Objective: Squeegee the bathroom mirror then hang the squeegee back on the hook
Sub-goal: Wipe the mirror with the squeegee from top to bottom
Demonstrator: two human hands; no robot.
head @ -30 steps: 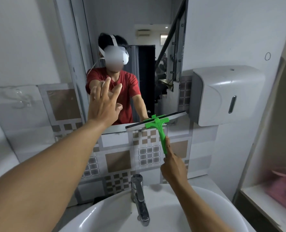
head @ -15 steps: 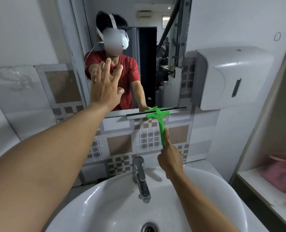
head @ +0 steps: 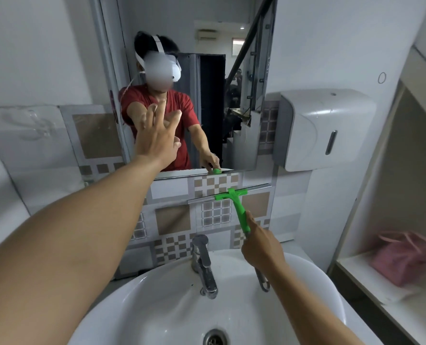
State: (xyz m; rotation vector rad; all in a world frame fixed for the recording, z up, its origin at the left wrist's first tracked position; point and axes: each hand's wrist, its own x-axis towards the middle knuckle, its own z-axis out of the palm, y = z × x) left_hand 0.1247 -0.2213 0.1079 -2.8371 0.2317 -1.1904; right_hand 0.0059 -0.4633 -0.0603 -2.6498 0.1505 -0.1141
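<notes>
The green squeegee (head: 237, 207) has a long blade that lies across the patterned tiles just below the mirror (head: 207, 90). My right hand (head: 261, 247) grips the lower end of its handle, above the basin. My left hand (head: 157, 140) is raised with fingers spread, flat against or just in front of the lower left part of the mirror glass; it holds nothing. The mirror reflects a person in a red shirt. No hook for the squeegee is clearly visible.
A white basin (head: 157, 302) with a chrome tap (head: 203, 262) sits below my arms. A white paper dispenser (head: 324, 128) hangs right of the mirror. At the right stands a shelf (head: 371, 285) with a pink bag (head: 404, 257) on it.
My right hand has drawn the squeegee down off the mirror's bottom edge onto the tiles. My left hand has stayed raised at the mirror. My view has tilted down toward the basin.
</notes>
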